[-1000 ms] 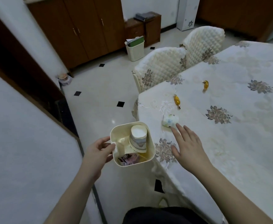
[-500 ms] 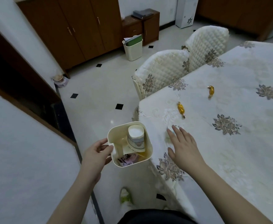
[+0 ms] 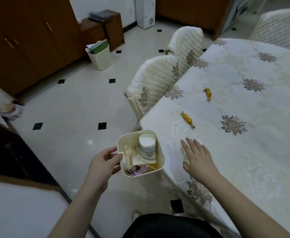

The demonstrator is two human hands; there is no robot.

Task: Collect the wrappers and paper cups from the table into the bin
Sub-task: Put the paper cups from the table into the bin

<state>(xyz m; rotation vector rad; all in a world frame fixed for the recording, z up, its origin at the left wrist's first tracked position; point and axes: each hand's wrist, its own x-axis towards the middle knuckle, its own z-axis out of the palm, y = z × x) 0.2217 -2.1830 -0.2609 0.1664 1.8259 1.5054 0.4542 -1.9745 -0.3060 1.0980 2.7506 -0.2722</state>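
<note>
Hands (image 3: 104,163) gripping unlabelled bin (image 3: 159,152)

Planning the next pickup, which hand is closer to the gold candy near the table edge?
Right. The right hand lies on the table just below the gold candy; the left hand holds the bin off the table's edge.

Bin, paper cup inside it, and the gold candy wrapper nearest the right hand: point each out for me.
bin (image 3: 161,152), head view, on its right wall.
paper cup (image 3: 147,140), head view, on its white upturned base.
gold candy wrapper (image 3: 187,119), head view, on its middle bulge.
</note>
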